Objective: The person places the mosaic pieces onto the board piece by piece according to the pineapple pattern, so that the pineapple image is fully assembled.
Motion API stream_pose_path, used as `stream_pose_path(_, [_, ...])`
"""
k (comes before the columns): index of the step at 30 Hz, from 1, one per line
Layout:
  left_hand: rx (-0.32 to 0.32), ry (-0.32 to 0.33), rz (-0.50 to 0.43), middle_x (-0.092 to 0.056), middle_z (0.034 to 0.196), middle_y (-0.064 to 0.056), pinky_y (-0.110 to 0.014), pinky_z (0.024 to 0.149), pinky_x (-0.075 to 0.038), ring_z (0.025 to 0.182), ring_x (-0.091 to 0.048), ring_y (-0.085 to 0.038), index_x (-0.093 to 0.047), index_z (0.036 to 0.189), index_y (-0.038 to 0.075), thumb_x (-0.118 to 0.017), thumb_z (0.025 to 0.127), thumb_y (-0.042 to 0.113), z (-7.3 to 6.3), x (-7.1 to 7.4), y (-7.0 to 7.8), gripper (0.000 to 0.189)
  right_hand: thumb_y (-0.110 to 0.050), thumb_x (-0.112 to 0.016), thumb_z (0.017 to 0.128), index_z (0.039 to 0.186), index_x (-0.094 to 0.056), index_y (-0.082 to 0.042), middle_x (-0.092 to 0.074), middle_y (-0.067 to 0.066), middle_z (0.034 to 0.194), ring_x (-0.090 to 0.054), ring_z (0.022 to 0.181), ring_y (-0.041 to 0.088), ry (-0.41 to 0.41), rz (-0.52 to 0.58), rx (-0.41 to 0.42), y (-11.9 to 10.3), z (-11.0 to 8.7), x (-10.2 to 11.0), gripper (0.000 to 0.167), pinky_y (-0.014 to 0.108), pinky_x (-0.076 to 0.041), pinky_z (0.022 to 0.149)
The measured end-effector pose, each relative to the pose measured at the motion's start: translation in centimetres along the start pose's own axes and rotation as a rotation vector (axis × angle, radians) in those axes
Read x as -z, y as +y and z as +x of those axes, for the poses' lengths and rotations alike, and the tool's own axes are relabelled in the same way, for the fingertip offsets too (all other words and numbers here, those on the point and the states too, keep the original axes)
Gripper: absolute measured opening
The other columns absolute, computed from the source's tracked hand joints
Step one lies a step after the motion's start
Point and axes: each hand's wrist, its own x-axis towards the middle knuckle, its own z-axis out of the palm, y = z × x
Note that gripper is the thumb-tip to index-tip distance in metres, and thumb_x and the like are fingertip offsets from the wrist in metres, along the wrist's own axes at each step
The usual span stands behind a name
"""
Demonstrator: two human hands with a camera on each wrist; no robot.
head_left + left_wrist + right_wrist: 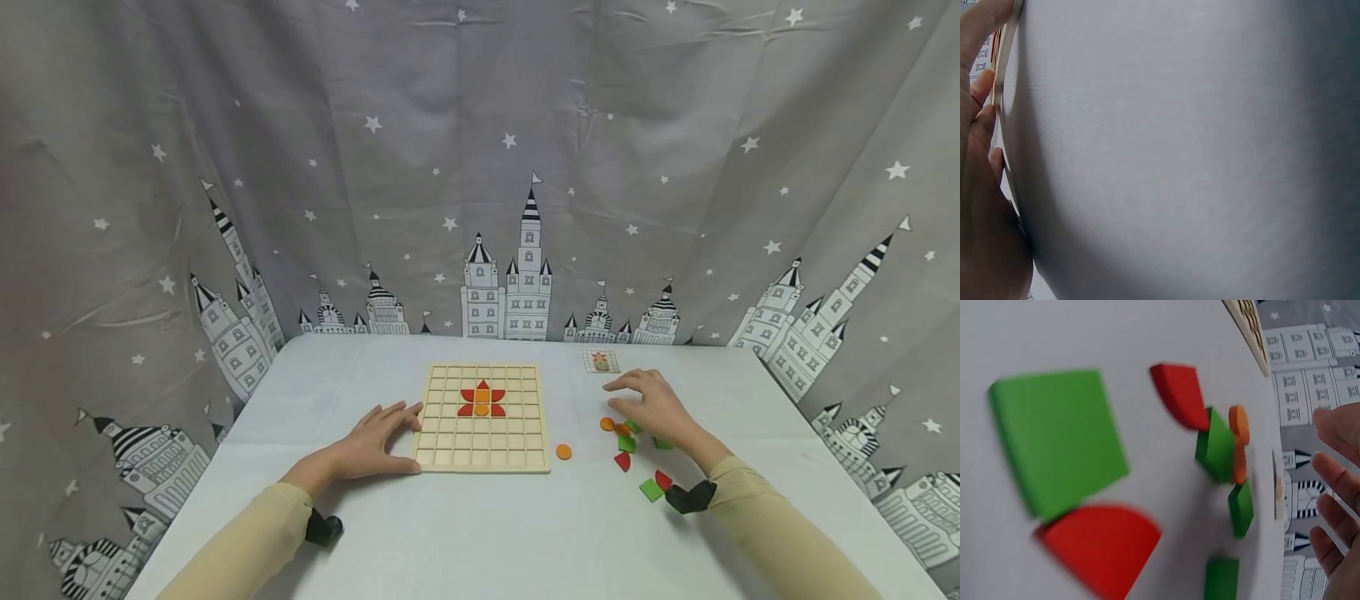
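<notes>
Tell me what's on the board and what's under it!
On the board: a red triangle, an orange square, an orange circle and four curved red pieces. I can't see underneath, because the board covers that spot.

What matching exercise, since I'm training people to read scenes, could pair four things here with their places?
Things
1. Left hand
2. Red triangle
3. Lone orange disc
4. Small picture card

Places
A. On the table, just right of the grid board
B. Near the table's far edge
C. On the board
D. At the board's left edge

Pairs: 1-D, 2-C, 3-A, 4-B
</notes>
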Motion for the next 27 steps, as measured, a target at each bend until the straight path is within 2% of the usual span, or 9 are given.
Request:
stream_pose_path(11, [-0.004, -0.003, 0.007, -0.031, 0.166, -0.001, -0.056, 0.126, -0.002, 0.154, -0.019, -0.036, -0.051, 0.116, 0.03, -0.077, 0.079, 0.066, 0.1, -0.1, -0.3, 0.058, -0.031, -0.072, 0.095, 0.122, -0.074, -0.013, -0.062, 0.017, 0.132, -0.043, 0.131, 0.045, -0.019, -0.04, -0.077, 3.9, -3.4, 1.6, 0.032, 0.071, -0.035, 0.107])
stream_pose_path(14, [0.0, -0.005, 0.001, -0.031, 0.166, -0.001, -0.056, 0.126, -0.002, 0.154, -0.019, -0.036, -0.052, 0.116, 0.03, -0.078, 0.078, 0.066, 0.0, 0.0, -0.1, 0.058, -0.029, -0.072, 0.095, 0.122, -0.073, -0.013, -0.063, 0.018, 0.13, -0.044, 0.129, 0.046, -0.027, -0.057, -0.077, 4.7, -3.9, 1.8, 0.032, 0.072, -0.035, 0.106])
stream_pose_path(20, [-0.005, 0.003, 0.004, -0.032, 0.166, -0.002, -0.057, 0.125, -0.003, 0.154, -0.02, -0.036, -0.053, 0.118, 0.028, -0.078, 0.079, 0.064, -0.1, 0.2, 0.1, 0.059, -0.03, -0.073, 0.095, 0.123, -0.073, -0.013, -0.066, 0.015, 0.126, -0.048, 0.125, 0.043, -0.036, -0.057, -0.058, 5.3, -4.0, 1.6, 0.034, 0.069, -0.037, 0.104])
stream_pose_path(27, [-0.001, 0.005, 0.007, -0.032, 0.166, -0.002, -0.056, 0.126, -0.003, 0.154, -0.019, -0.036, -0.053, 0.117, 0.028, -0.078, 0.079, 0.064, -0.1, 0.2, 0.3, 0.059, -0.029, -0.076, 0.092, 0.121, -0.075, -0.018, -0.062, 0.016, 0.129, -0.046, 0.122, 0.041, -0.083, -0.077, -0.068, 5.3, -2.9, 0.9, 0.032, 0.066, -0.04, 0.102])
